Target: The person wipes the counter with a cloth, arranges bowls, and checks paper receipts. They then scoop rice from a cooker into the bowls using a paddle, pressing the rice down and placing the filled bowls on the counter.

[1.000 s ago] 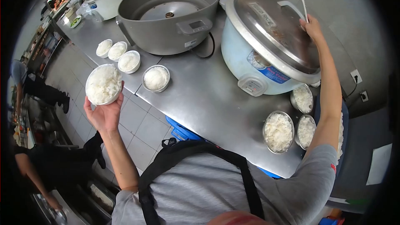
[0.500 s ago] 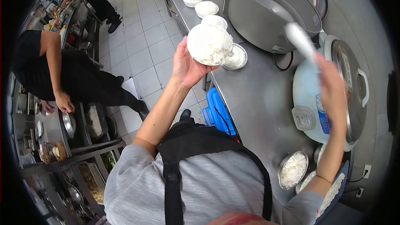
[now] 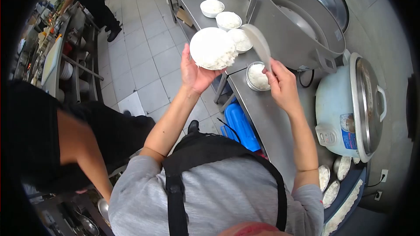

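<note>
My left hand (image 3: 195, 75) holds up a white bowl (image 3: 209, 43), tilted, with rice (image 3: 222, 59) heaped along its lower right side. In my right hand (image 3: 283, 85) is a pale rice paddle (image 3: 259, 43), its blade pointing up and left, to the right of that bowl and apart from it. Below my right fingers, on the steel counter (image 3: 271, 126), stands a bowl of rice (image 3: 257, 77). Farther up the counter edge are three more: a near bowl (image 3: 240, 40), a middle bowl (image 3: 229, 20) and a far bowl (image 3: 212, 8).
A large grey pot (image 3: 280, 30) stands on the counter, with a rice cooker (image 3: 337, 109) closer on the right. Several rice-filled bowls (image 3: 331, 192) lie at lower right. A blue bin (image 3: 241, 124) sits below the counter. One co-worker (image 3: 78, 144) is close at left; another (image 3: 94, 4) is farther off.
My right hand has brought the paddle leftward from above the rice cooker towards the held bowl. My left hand still holds its bowl. The near co-worker has come closer on my left.
</note>
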Available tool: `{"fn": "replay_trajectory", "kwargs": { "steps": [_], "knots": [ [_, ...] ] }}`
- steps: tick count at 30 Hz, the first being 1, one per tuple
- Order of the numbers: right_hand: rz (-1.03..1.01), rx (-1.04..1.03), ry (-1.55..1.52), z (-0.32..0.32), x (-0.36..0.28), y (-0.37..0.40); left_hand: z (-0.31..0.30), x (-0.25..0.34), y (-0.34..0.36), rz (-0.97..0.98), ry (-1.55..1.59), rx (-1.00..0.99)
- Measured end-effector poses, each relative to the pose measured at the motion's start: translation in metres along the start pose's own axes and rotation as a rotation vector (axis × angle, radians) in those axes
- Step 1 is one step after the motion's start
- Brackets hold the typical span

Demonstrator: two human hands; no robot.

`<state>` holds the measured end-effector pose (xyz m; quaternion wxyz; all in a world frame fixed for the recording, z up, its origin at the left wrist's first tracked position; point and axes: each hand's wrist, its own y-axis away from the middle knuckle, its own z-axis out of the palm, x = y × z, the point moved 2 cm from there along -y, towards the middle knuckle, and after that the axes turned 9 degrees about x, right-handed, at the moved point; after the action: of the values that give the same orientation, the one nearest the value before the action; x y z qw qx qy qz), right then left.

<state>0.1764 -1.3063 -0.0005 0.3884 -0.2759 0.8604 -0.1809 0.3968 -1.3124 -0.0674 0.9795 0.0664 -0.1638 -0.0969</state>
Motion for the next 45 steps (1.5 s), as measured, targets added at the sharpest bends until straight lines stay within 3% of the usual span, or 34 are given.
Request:
{"fn": "replay_trajectory", "kwargs": {
  "steps": [1, 4, 7, 10, 13, 16, 19, 22, 24, 25, 28, 29, 32, 38, 45],
  "knots": [
    [0.124, 0.082, -0.089, 0.007, 0.013, 0.005, -0.002, 0.003, -0.003, 0.0, 0.009, 0.011],
    [-0.02, 0.156, -0.088, 0.046, 0.021, 0.014, 0.002, 0.001, -0.008, 0.008, -0.086, 0.06],
    [-0.178, 0.042, 0.15, 0.056, 0.002, 0.007, -0.002, -0.004, -0.011, 0.011, -0.137, 0.126],
    [-0.122, -0.018, 0.067, 0.038, 0.016, 0.007, -0.005, -0.008, -0.009, 0.026, -0.079, 0.106],
    [0.465, 0.021, -0.37, 0.046, 0.044, 0.027, 0.004, -0.013, -0.001, 0.082, -0.022, 0.045],
    [-0.005, 0.229, -0.146, 0.069, 0.011, 0.033, 0.008, -0.018, -0.001, 0.155, -0.024, 0.086],
    [-0.129, 0.204, -0.028, 0.084, -0.008, 0.017, 0.002, -0.012, 0.001, 0.193, -0.037, 0.135],
    [-0.091, 0.171, -0.161, 0.082, 0.016, -0.003, -0.001, 0.016, 0.006, 0.167, -0.083, 0.164],
    [0.38, -0.105, -0.371, 0.081, 0.027, -0.025, -0.007, 0.037, 0.006, 0.102, -0.103, 0.181],
    [0.492, -0.229, -0.513, 0.092, 0.036, -0.035, -0.011, 0.048, 0.004, 0.055, -0.11, 0.185],
    [0.178, -0.17, -0.402, 0.117, 0.017, -0.063, -0.018, 0.085, -0.001, 0.04, -0.153, 0.251],
    [-0.243, 0.019, -0.187, 0.124, 0.004, -0.075, -0.021, 0.1, -0.004, 0.05, -0.175, 0.279],
    [-0.39, -0.103, 0.007, 0.158, -0.018, -0.102, -0.043, 0.152, -0.019, 0.058, -0.233, 0.278],
    [-0.424, -0.054, 0.045, 0.223, -0.052, -0.156, -0.061, 0.246, -0.04, 0.118, -0.176, 0.274],
    [-0.366, -0.054, 0.09, 0.284, -0.066, -0.208, -0.081, 0.308, -0.079, 0.121, -0.135, 0.218]
  ]
}}
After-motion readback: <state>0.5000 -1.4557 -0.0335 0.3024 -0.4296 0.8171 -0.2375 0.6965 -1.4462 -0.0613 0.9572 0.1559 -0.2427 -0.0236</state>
